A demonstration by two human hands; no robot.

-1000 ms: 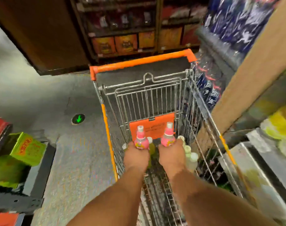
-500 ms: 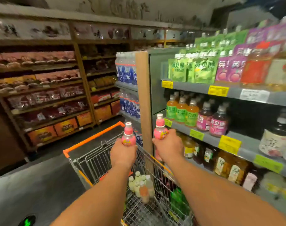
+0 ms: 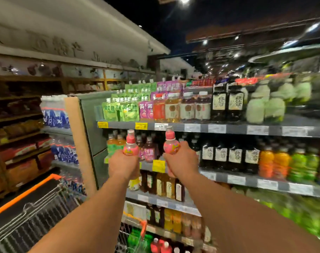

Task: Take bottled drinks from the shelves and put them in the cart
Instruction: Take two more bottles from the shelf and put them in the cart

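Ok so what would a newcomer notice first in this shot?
Two pink bottles held up at centre, one gripped by the left hand, the other by the right hand. Behind them run drink shelves crowded with colourful bottles; the orange-rimmed cart sits lower left.

The left pink bottle (image 3: 131, 145) is small and round-bellied, with a pink neck and a pale cap. It stands upright, its lower part wrapped by the left hand (image 3: 123, 165). The right pink bottle (image 3: 171, 142) has the same shape, is also upright and a little higher, and its base is held in the right hand (image 3: 181, 162). Both bottles are raised in front of the shelves (image 3: 219, 128), which carry rows of bottled drinks in many colours, much blurred on the right. The cart (image 3: 27, 212), of metal wire with an orange rim, lies low at the left, below the bottles.
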